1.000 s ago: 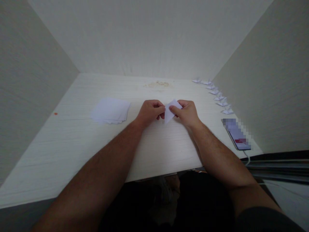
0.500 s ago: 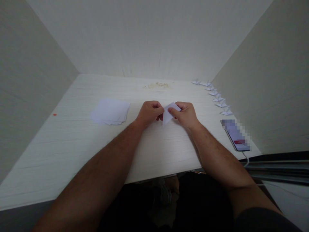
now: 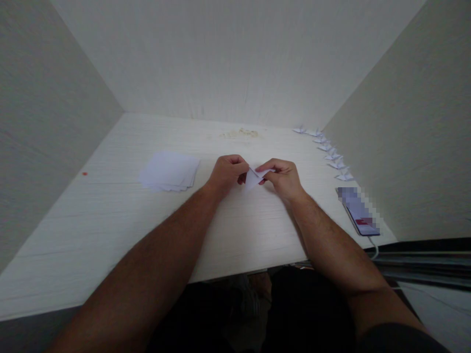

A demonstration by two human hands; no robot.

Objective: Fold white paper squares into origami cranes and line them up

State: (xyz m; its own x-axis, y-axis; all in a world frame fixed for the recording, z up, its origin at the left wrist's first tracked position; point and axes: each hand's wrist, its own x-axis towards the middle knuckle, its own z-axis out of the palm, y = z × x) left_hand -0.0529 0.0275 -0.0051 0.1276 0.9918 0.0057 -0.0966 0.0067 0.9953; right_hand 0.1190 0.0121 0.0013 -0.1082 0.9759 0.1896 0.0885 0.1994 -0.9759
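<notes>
Between my hands, a small piece of folded white paper (image 3: 252, 180) is held above the table. My left hand (image 3: 228, 172) pinches its left corner, with the fingers curled in. On the other side my right hand (image 3: 282, 176) is closed on the paper, thumb below and index finger along its top edge. A flap stands up on the right part of the paper. The fingertips behind the paper are partly hidden.
A stack of white paper sheets (image 3: 169, 170) lies to the left. Several folded paper cranes (image 3: 332, 157) line the right side of the white table (image 3: 243, 235). Nearer me on the right is a phone (image 3: 356, 211) with a white cable (image 3: 375, 249). Walls enclose the table on three sides.
My right thumb and index finger have shifted on the paper, and a flap on its right side now stands raised. My left hand keeps its pinch. The view has tilted slightly.
</notes>
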